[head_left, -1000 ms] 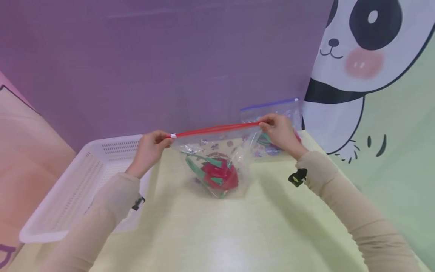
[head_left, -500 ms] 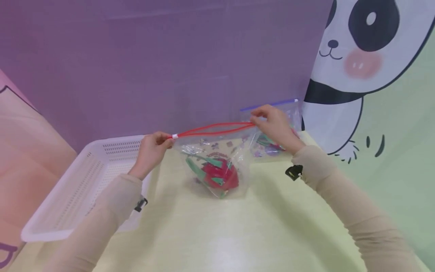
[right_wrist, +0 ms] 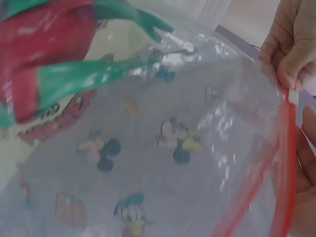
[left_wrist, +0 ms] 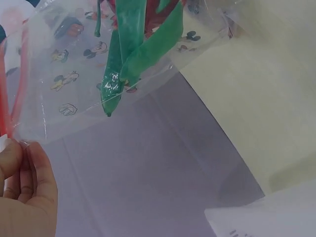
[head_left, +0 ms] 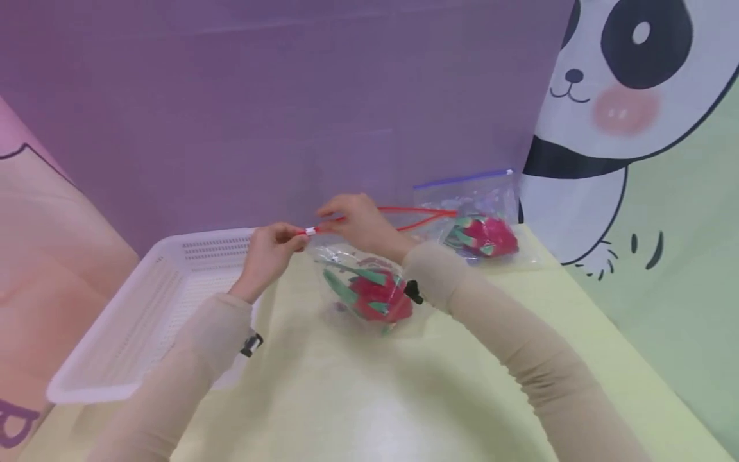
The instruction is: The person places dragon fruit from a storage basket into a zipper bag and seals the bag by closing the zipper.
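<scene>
A clear zip bag (left_wrist: 64,116) with cartoon prints and a red zip strip (head_left: 416,210) stands on the table, its mouth parted. Inside lies a red dragon fruit (head_left: 395,298) with long green leaves. My left hand (head_left: 267,260) pinches the bag's left top corner, right beside the white slider (head_left: 310,231). My right hand (head_left: 366,224) is close to the slider from the other side, thumb at the red strip and index finger raised apart from it. In the right wrist view the right fingers (right_wrist: 307,148) show behind the strip.
Against the purple backdrop at the right leans another zip bag (head_left: 470,189) with a blue strip, holding another dragon fruit (head_left: 493,237). A white perforated basket (head_left: 60,385) stands at the left of the pale table (head_left: 358,410). A panda-printed wall (head_left: 577,212) borders the right side.
My right hand has let go of the right end of the red strip and moved left to the slider. The left hand keeps its pinch. The bag's mouth has parted.
</scene>
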`<action>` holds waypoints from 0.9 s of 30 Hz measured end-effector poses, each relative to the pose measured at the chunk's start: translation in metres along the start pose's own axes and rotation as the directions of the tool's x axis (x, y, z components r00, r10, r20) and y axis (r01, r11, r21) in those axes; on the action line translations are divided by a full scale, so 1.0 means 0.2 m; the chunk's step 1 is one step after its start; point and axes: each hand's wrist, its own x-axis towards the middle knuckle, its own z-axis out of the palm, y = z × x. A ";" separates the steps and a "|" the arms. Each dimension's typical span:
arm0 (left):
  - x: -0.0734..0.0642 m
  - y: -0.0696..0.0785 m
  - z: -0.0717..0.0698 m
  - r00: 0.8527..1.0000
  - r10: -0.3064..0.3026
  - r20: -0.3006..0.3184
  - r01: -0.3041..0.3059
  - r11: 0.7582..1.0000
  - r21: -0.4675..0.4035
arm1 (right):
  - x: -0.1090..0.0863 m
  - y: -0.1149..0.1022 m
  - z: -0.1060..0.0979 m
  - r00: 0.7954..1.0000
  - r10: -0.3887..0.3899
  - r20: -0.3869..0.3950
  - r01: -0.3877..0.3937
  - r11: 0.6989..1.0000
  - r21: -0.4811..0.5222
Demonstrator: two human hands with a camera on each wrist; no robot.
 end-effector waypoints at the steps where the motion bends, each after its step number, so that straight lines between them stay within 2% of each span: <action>1: 0.00 0.00 0.01 1.000 -0.007 0.005 0.007 1.000 -0.027 | 0.01 -0.01 0.02 1.000 0.018 0.019 -0.018 1.000 0.012; 5: 0.00 -0.01 0.03 0.999 -0.024 0.022 0.027 0.989 -0.144 | 0.04 -0.03 0.07 0.993 0.082 0.088 -0.082 0.997 -0.004; 7: -0.01 -0.02 0.03 0.999 -0.028 0.018 0.030 0.985 -0.171 | 0.05 -0.03 0.08 0.988 0.110 0.110 -0.108 0.994 -0.023; 12: -0.02 -0.04 0.04 0.999 -0.036 -0.019 0.033 0.990 -0.139 | 0.07 -0.04 0.10 0.983 0.136 0.127 -0.131 0.990 -0.048; 15: -0.02 -0.04 0.05 0.999 -0.019 -0.036 0.014 0.992 -0.124 | 0.07 -0.04 0.10 0.980 0.154 0.129 -0.150 0.988 -0.042; 21: -0.02 -0.03 0.07 0.998 0.014 -0.057 -0.023 0.988 -0.153 | 0.06 -0.04 0.09 0.975 0.181 0.129 -0.177 0.983 -0.043; 27: -0.02 -0.04 0.06 0.999 -0.003 -0.048 -0.005 0.986 -0.164 | 0.05 -0.03 0.07 0.976 0.173 0.129 -0.166 0.984 -0.066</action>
